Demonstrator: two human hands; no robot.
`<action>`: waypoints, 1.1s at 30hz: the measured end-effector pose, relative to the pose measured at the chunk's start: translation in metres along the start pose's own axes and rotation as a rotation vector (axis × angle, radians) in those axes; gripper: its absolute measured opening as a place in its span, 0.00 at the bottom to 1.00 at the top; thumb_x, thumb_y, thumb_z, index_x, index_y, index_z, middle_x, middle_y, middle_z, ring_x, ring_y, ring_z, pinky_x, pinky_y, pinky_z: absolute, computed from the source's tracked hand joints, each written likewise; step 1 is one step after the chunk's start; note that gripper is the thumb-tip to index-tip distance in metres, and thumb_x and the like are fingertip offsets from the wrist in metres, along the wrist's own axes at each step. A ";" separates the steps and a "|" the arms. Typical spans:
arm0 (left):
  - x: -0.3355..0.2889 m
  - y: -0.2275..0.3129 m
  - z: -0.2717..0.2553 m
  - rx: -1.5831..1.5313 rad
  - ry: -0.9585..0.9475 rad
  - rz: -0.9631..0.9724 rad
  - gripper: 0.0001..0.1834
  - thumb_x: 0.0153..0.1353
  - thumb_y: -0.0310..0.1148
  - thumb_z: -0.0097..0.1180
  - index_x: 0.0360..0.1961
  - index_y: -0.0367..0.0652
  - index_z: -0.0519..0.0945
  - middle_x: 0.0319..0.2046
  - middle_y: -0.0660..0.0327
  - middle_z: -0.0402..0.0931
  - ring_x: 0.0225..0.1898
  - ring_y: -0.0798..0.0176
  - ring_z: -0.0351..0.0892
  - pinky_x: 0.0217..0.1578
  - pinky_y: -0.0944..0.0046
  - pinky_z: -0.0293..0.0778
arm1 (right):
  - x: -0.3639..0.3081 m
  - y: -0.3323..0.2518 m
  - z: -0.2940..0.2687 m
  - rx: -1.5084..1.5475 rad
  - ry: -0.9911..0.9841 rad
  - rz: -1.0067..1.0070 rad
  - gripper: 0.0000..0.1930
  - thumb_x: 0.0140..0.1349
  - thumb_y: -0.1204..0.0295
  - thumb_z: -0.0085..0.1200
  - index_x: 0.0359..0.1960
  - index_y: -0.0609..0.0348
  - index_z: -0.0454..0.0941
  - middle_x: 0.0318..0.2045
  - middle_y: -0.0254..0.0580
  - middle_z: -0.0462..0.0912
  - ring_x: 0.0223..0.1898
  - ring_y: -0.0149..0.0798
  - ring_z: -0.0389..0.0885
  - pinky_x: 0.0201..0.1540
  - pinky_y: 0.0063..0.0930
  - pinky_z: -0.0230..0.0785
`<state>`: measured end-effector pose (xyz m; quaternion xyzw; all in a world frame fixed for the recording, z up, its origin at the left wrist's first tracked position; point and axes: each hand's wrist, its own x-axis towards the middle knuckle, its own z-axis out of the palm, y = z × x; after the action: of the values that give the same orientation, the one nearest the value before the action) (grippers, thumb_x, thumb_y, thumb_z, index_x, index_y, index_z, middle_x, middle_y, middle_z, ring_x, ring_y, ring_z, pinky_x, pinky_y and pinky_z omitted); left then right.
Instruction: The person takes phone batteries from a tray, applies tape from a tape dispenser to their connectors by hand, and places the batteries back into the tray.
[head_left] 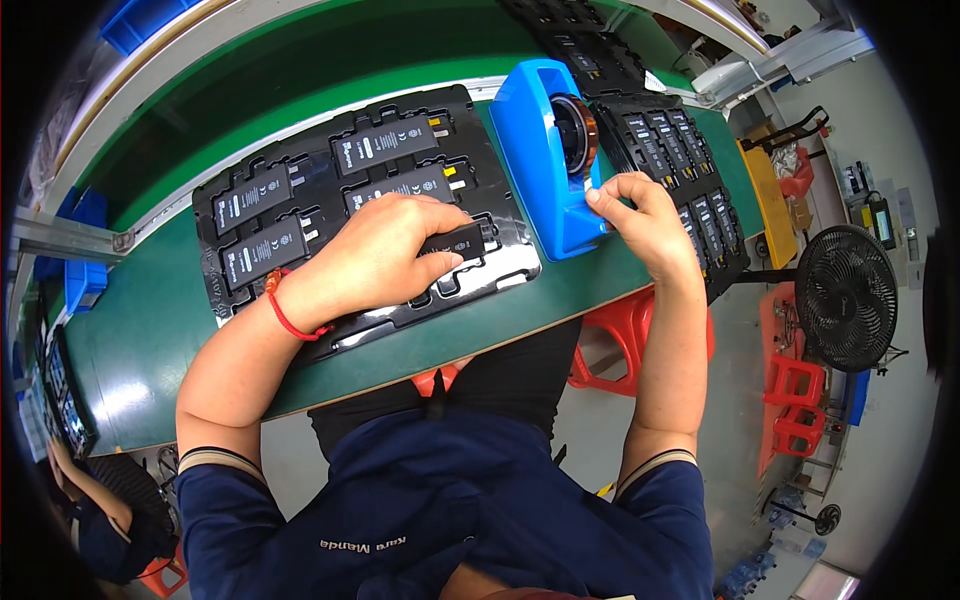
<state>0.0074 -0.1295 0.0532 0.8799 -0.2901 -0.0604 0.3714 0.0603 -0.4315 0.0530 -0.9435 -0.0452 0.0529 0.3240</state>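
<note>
My left hand [375,250] is closed on a flat black battery [466,240], thumb at its near side and fingers at its far side, just above a black plastic tray [515,262]. Several similar batteries lie in the tray's slots, among them one battery [385,146] with a yellow piece at its connector end. To the right of the tray stands a blue tape dispenser [528,150] carrying a roll of amber tape [585,125]. At the dispenser's front, my right hand [652,222] pinches the tape's end between thumb and forefinger.
More black trays [700,190] of batteries sit beyond the dispenser on the green table [150,345]. A red stool [620,345] is under the table edge. Black fan [848,297] at right; another person's arm [95,485] at far left.
</note>
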 end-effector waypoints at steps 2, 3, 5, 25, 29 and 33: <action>-0.001 -0.002 0.000 -0.022 -0.003 0.008 0.14 0.55 0.28 0.64 0.43 0.35 0.82 0.36 0.49 0.82 0.41 0.45 0.81 0.43 0.54 0.76 | 0.001 -0.001 0.002 0.129 -0.046 0.017 0.14 0.61 0.63 0.63 0.30 0.63 0.82 0.38 0.37 0.78 0.38 0.32 0.75 0.43 0.27 0.67; -0.001 -0.002 0.001 -0.023 -0.002 0.005 0.14 0.55 0.28 0.64 0.43 0.35 0.82 0.36 0.49 0.82 0.41 0.45 0.81 0.43 0.54 0.76 | -0.001 -0.004 0.002 0.226 -0.053 0.040 0.12 0.61 0.64 0.63 0.29 0.62 0.81 0.36 0.35 0.78 0.36 0.29 0.74 0.41 0.25 0.67; -0.001 -0.002 0.001 -0.020 0.005 0.012 0.14 0.55 0.28 0.64 0.42 0.35 0.82 0.36 0.48 0.82 0.40 0.45 0.81 0.43 0.53 0.76 | -0.004 -0.006 0.000 0.319 -0.057 0.067 0.11 0.62 0.66 0.62 0.29 0.62 0.80 0.35 0.33 0.78 0.33 0.26 0.74 0.40 0.22 0.66; 0.000 0.001 -0.001 -0.005 -0.042 -0.028 0.14 0.54 0.28 0.64 0.42 0.34 0.82 0.37 0.48 0.82 0.41 0.45 0.81 0.44 0.54 0.76 | -0.030 -0.029 -0.014 0.662 0.087 -0.014 0.24 0.59 0.81 0.61 0.55 0.71 0.67 0.27 0.39 0.82 0.32 0.30 0.80 0.43 0.25 0.73; 0.001 0.002 -0.003 -0.033 -0.069 -0.053 0.13 0.55 0.27 0.64 0.41 0.35 0.82 0.36 0.48 0.82 0.41 0.46 0.82 0.44 0.55 0.76 | -0.038 -0.026 -0.014 0.644 0.080 -0.009 0.28 0.58 0.81 0.62 0.58 0.69 0.62 0.26 0.39 0.81 0.32 0.30 0.80 0.43 0.25 0.72; 0.000 0.002 -0.006 -0.066 -0.107 -0.072 0.11 0.55 0.27 0.64 0.40 0.35 0.82 0.35 0.49 0.82 0.40 0.46 0.82 0.42 0.56 0.76 | -0.050 -0.022 -0.011 0.721 0.085 0.023 0.25 0.59 0.82 0.62 0.55 0.67 0.64 0.26 0.38 0.81 0.32 0.29 0.79 0.43 0.23 0.71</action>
<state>0.0084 -0.1266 0.0589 0.8725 -0.2755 -0.1301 0.3820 0.0111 -0.4265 0.0787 -0.7703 0.0005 0.0297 0.6370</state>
